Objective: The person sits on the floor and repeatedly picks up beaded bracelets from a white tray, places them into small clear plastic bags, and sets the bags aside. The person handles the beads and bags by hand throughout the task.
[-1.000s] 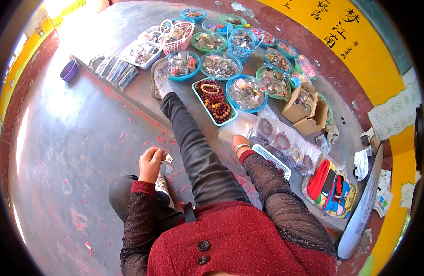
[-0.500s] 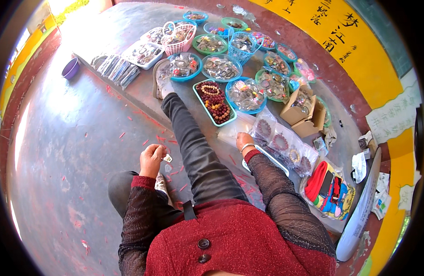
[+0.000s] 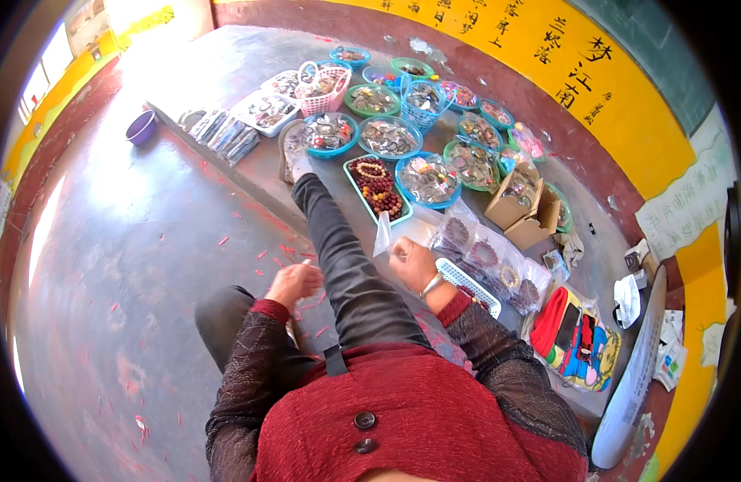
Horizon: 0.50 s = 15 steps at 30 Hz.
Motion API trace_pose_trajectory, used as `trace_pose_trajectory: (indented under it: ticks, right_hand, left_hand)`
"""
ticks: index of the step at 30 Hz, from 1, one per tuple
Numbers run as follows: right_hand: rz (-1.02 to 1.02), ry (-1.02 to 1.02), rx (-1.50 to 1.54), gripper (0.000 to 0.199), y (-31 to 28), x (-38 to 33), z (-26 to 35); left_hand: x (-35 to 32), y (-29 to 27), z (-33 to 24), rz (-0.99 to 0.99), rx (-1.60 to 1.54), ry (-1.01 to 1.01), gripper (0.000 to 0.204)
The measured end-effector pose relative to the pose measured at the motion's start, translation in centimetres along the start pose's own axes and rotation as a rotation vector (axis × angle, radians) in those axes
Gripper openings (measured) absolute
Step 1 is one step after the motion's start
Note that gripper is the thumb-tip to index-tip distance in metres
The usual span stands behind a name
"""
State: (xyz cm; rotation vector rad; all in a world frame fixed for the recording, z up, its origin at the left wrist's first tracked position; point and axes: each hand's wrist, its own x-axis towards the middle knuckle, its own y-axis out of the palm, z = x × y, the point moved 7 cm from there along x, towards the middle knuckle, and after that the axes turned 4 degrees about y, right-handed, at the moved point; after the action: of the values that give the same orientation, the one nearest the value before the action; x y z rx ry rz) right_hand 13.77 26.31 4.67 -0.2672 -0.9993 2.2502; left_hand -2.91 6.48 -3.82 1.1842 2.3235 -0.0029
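Fingers of the right hand (image 3: pixel 413 263), at center, are bent and appear pinched on a clear plastic bag (image 3: pixel 382 234), while those of the left hand (image 3: pixel 294 283), left of center, curve loosely, their contents, if any, impossible to tell. Compared with half a second earlier, the bag now stands up, suggesting attention to it, and the small white piece at the left fingertips no longer shows. Outward lie bead strings (image 3: pixel 374 181), upper center, and bagged bracelets (image 3: pixel 485 254), right of center.

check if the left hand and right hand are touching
Apart: the head view shows a plain gap between the left hand and the right hand, with the dark trouser leg visible between them.
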Motion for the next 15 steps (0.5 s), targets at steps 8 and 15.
trace_pose_trajectory:
  ticks: [8,15]
  right_hand:
    - [0.254,-1.101,-0.328,0.015,2.9,-13.9,14.3]
    - [0.380,-1.145,-0.389,0.014,3.3,-17.1,14.9]
  left_hand:
    - [-7.6,5.4,-0.1,0.353,-0.827,0.058,0.060]
    - [-11.3,3.4,-1.7,0.304,-0.527,0.325,0.033]
